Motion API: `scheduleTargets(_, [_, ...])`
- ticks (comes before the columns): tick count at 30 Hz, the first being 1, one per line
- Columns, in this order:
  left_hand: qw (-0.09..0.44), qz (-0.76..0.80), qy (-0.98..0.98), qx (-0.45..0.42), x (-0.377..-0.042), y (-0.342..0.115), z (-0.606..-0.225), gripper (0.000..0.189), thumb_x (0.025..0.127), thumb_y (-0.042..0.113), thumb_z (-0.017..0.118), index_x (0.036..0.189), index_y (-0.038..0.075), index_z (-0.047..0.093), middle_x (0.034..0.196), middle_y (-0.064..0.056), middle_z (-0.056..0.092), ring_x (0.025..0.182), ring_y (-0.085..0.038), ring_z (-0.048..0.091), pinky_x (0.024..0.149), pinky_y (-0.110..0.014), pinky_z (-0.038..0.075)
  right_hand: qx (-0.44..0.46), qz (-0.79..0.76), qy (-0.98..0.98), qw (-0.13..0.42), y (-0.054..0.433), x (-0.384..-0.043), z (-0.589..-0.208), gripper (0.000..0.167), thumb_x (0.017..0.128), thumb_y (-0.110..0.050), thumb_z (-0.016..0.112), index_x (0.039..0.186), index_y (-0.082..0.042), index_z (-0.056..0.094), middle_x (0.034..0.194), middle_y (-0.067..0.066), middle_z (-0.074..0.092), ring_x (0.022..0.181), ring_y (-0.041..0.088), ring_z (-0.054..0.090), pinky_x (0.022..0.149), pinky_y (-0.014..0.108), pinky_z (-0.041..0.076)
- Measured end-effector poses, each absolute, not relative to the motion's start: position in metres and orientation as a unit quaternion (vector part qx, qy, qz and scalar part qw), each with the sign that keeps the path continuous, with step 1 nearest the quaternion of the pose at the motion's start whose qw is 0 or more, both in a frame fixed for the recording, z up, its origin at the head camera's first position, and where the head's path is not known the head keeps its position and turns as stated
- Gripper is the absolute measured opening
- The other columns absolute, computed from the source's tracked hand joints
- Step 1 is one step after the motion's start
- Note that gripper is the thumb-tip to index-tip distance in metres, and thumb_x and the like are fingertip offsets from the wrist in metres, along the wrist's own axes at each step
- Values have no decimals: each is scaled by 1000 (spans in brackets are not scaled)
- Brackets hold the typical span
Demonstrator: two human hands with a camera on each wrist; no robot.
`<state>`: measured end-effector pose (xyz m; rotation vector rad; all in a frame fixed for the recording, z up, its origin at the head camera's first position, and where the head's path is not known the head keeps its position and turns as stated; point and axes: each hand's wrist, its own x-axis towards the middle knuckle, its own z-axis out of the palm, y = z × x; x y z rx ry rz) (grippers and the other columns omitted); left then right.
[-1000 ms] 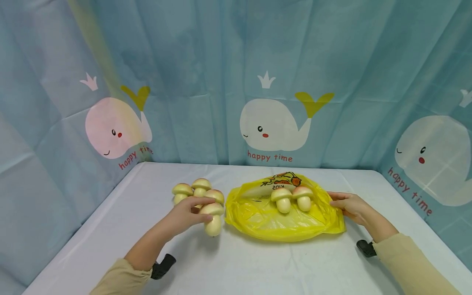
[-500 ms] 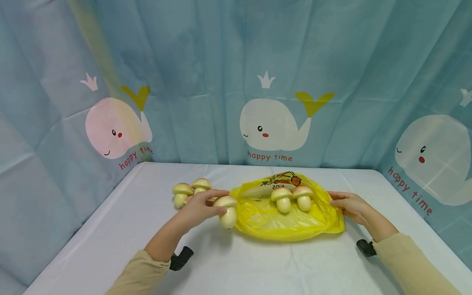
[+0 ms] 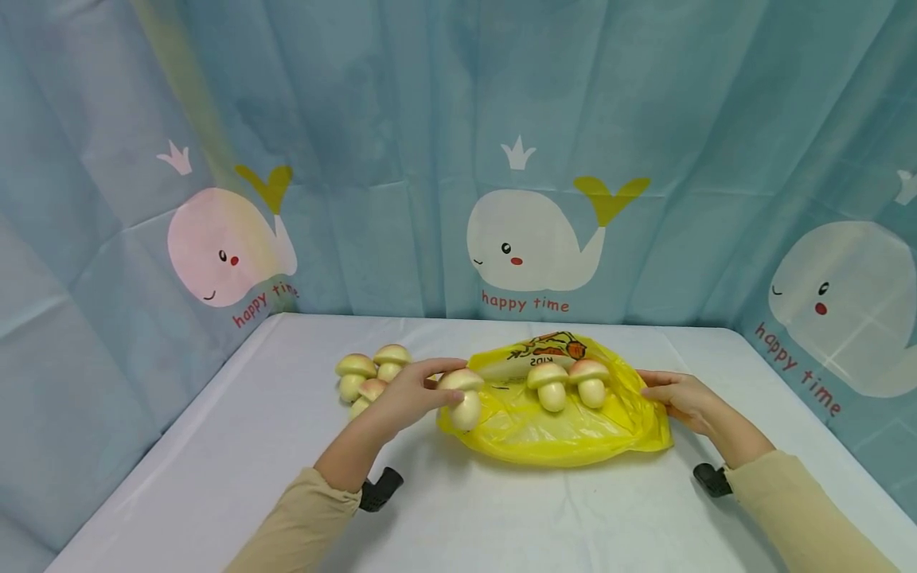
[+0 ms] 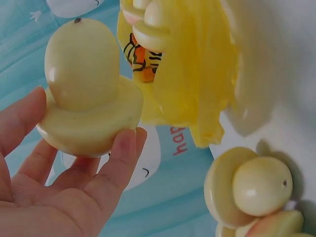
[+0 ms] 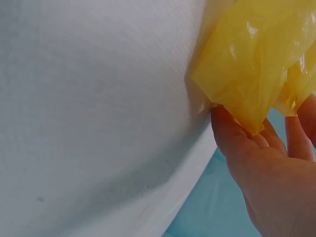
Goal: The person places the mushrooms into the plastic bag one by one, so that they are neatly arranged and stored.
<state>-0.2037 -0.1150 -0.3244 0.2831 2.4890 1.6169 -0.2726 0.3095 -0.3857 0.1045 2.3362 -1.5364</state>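
My left hand (image 3: 411, 391) grips a pale yellow toy mushroom (image 3: 466, 406) by its cap, over the left edge of a yellow plastic bag (image 3: 530, 442). In the left wrist view that mushroom (image 4: 83, 69) sits between thumb and fingers, its rounded stem pointing up. The bag lies with its mouth spread wide. Two mushrooms, one on the left (image 3: 551, 388) and one on the right (image 3: 591, 385), are side by side inside it. At the bag's right side, my right hand (image 3: 688, 407) holds the rim; the right wrist view shows yellow plastic (image 5: 247, 64) between its thumb and fingers.
Several more toy mushrooms (image 3: 354, 377) cluster on the white table (image 3: 544, 517), left of the bag and partly behind my left hand. A blue curtain (image 3: 401, 239) with printed whales stands behind the table's far edge. Black wrist straps show on both arms.
My left hand has lifted the mushroom away from the cluster and carried it right, to the bag's left rim. The right hand has stayed at the bag's right side.
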Motion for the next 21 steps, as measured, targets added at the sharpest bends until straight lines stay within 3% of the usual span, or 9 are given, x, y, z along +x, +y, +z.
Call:
scheduleTargets(6, [80,540,834,86,-210,-103,-327,44,90,14,71,133,12,62,135,-4,56,112,-27,57,92,-43,49,33,-542,822,172,310,-271,-385,62,98,-14,58,148,7,28,151,29,29,111,17,52,90,29,48])
scheduleTargets(21, [84,556,820,103,-227,-81,-333,46,91,11,69,136,9,58,135,-8,55,105,-26,57,87,-35,51,27,-538,825,171,309,-271,-386,62,99,-15,57,148,7,27,151,29,28,113,18,52,95,34,46])
